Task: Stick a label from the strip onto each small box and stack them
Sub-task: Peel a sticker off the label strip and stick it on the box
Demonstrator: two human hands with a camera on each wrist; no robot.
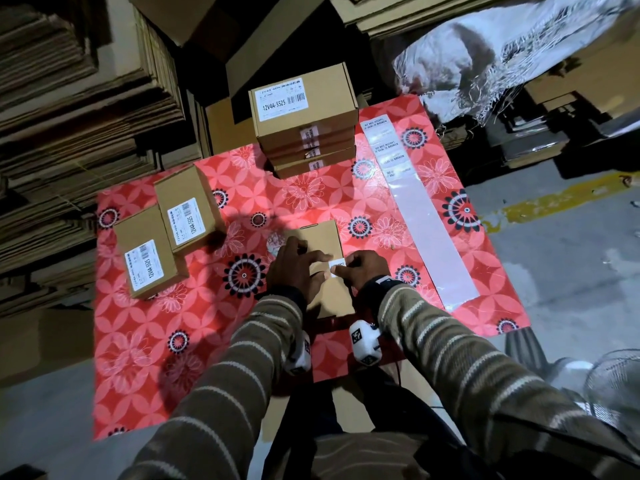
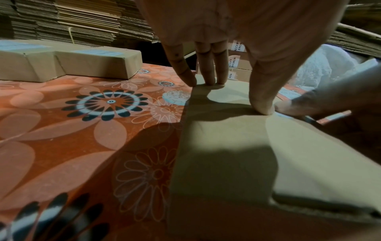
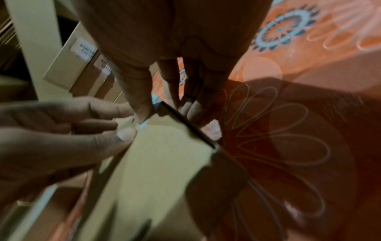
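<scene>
One small box (image 1: 323, 251) lies flat under both hands. The left hand (image 1: 294, 268) has its fingers spread and pressing straight down on the top. The right hand (image 1: 360, 268) pinches one white label (image 1: 337, 264) at the box's right edge, just beside the left fingertips. Beyond the fingers there's a stack (image 1: 306, 133) of four labelled boxes. Left of the fingers sit two more boxes (image 1: 166, 244), touching. The label strip (image 1: 412, 199), four labels left, lies to the right.

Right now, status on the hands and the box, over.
Left hand pressing box flat. Right hand pinching label at box edge. Stack behind, nothing in the way.
</scene>
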